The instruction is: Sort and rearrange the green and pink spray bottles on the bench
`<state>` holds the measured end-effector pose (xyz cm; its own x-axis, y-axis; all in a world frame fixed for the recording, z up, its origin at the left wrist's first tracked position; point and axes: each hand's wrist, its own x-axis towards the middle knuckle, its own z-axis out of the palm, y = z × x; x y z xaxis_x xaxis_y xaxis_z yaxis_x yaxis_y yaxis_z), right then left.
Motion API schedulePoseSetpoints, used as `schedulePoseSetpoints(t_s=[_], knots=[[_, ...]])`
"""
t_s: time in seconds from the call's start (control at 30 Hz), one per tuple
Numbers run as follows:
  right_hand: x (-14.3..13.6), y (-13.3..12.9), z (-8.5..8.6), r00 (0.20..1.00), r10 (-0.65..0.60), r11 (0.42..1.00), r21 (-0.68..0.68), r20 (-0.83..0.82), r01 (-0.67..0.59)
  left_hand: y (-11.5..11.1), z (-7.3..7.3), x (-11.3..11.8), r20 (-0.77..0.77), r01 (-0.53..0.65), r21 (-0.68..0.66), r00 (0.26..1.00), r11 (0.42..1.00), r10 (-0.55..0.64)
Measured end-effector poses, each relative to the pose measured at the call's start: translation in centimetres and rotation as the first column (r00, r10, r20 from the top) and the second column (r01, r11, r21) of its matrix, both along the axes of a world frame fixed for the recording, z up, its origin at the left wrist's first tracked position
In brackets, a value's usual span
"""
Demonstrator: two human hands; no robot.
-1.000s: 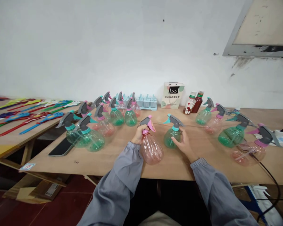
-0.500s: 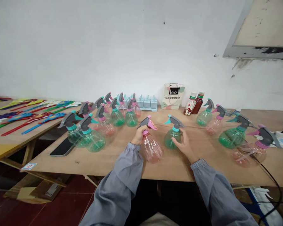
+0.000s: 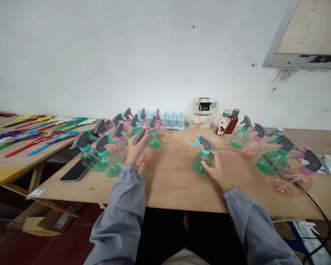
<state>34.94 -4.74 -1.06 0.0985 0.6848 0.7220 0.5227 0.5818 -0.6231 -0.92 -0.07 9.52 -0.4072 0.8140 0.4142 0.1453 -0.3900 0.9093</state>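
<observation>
My left hand [image 3: 134, 149] is closed around the neck of a pink spray bottle [image 3: 145, 155] with a grey trigger head, beside the cluster of bottles on the left. Its fingers partly hide the bottle. My right hand [image 3: 216, 167] wraps the right side of a green spray bottle [image 3: 202, 160] with a turquoise collar, standing upright on the table. Near the left hand are a green spray bottle [image 3: 154, 138] and another green spray bottle [image 3: 111, 163]. More green and pink spray bottles stand on the right, among them a pink spray bottle [image 3: 292, 180].
A phone [image 3: 74, 171] lies on the wooden table [image 3: 176, 187] at left. Against the wall stand a light-blue mould tray [image 3: 173, 122], a paper bag [image 3: 203, 114] and two sauce bottles [image 3: 231, 121]. A black cable [image 3: 317, 209] hangs over the right edge. Colourful flower-ended strips [image 3: 48, 139] cover the left table.
My left hand has carried the pink spray bottle leftward and slightly back, from the table's middle to the left cluster. My right hand stays at the green spray bottle.
</observation>
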Motion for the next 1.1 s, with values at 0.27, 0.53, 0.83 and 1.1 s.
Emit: schedulePoseSetpoints(t_s=[0.27,0.53,0.83,1.1], knots=[[0.1,0.0,0.0,1.000,0.007,1.000,-0.004,0.005,-0.007,3.8,-1.9,-1.0,0.015,-0.104,0.103,0.995,0.989,0.103],[0.1,0.1,0.0,1.000,0.005,1.000,-0.004,0.005,-0.005,4.6,-2.7,-0.1,-0.112,-0.149,0.223,0.978,0.963,0.178],[-0.7,-0.1,-0.2,1.000,0.019,1.000,-0.017,-0.011,-0.019,-0.9,-3.4,3.3,-0.166,-0.211,0.648,0.899,0.732,0.406],[-3.0,-1.3,-0.1,0.977,0.156,0.987,0.004,0.147,-0.158,-5.3,-3.8,16.7,-0.537,0.293,0.024,0.810,0.956,-0.235]])
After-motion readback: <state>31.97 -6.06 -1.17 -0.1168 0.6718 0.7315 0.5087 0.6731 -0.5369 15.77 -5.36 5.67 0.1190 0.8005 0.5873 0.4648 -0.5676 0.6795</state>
